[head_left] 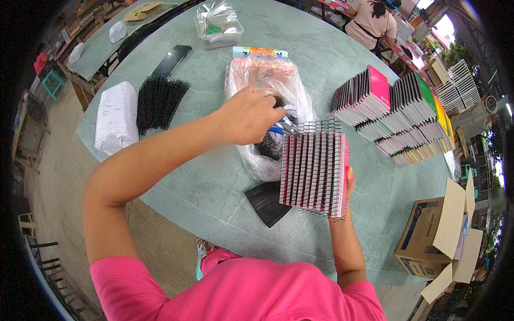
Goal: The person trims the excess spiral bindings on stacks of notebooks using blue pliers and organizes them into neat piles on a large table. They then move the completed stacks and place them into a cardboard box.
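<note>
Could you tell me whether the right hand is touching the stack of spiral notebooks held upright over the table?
Touching. The head view shows the right hand behind the stack of spiral notebooks, fingers pressed against its pink right edge with no gap.

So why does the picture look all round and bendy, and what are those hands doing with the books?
A small wide camera sits on a person's head and looks down, so straight edges bend. The arms in pink sleeves are that person's own. The right hand holds a stack of notebooks upright on the green table. The left hand works at the black wire coil along the stack's top. Behind lies a clear plastic bag, loose black coils, a white bundle and more notebook rows. A cardboard box stands on the right.
</note>
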Tool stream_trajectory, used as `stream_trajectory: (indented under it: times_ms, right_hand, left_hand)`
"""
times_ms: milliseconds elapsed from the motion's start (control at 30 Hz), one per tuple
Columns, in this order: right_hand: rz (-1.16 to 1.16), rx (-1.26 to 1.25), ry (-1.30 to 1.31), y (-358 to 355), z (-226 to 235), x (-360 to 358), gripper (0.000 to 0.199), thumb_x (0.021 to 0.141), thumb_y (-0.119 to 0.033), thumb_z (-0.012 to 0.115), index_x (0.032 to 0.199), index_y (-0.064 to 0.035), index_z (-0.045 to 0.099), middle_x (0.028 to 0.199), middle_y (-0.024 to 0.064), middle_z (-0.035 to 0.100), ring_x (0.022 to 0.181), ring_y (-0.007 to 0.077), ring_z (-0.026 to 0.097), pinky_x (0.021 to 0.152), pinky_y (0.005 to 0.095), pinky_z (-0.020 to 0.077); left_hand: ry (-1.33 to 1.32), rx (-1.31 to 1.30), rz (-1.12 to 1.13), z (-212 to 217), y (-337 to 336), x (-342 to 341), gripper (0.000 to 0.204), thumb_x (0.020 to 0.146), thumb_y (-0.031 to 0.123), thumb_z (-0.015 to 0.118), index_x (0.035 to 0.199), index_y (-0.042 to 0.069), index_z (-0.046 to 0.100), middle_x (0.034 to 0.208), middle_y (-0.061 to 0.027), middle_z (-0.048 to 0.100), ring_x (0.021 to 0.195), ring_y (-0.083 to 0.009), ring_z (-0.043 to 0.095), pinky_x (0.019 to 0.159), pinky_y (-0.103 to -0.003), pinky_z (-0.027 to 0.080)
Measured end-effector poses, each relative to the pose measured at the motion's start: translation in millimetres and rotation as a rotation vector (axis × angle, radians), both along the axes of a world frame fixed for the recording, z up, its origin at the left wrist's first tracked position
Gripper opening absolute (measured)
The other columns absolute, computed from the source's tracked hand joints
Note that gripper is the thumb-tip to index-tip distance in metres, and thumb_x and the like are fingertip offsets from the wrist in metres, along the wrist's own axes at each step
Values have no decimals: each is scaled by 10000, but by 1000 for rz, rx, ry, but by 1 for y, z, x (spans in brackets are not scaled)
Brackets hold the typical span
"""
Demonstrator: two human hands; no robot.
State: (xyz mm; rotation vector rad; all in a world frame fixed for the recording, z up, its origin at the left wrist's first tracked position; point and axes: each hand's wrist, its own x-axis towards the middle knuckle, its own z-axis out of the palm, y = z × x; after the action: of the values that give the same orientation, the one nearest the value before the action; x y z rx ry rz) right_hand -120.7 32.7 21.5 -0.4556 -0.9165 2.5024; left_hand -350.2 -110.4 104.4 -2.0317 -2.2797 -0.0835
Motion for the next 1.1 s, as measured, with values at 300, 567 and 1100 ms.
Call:
stream_trajectory:
  times_ms: [300, 567, 1100]
  right_hand:
    - [3, 11, -11, 3, -1, -3, 624, 756, -426, 566, 1183, 10, 434, 1069, 132, 561, 930, 226, 571, 831, 357, 467]
    - [-1, 37, -31, -2, 3, -6, 623, 762, -431, 555, 1192, 2, 426, 1068, 126, 561, 933, 223, 569, 832, 356, 467]
    - [28, 44, -43, -1, 3, -9, 649, 741, -441, 581, 1194, -2, 429, 1074, 127, 559, 945, 229, 564, 839, 360, 462]
  left_hand:
    - [150, 205, 18, 5, -4, -9, 354, 610, 121, 643, 953, 74, 565, 918, -105, 550, 957, -261, 503, 833, -417, 362]
    - [58, 40, -7, 6, 2, 1, 315, 631, 137, 636, 931, 68, 569, 904, -114, 559, 905, -275, 539, 796, -414, 387]
    - [173, 173, -37, 10, 3, 1, 361, 633, 135, 634, 981, 71, 561, 976, -110, 554, 988, -270, 507, 834, -417, 381]
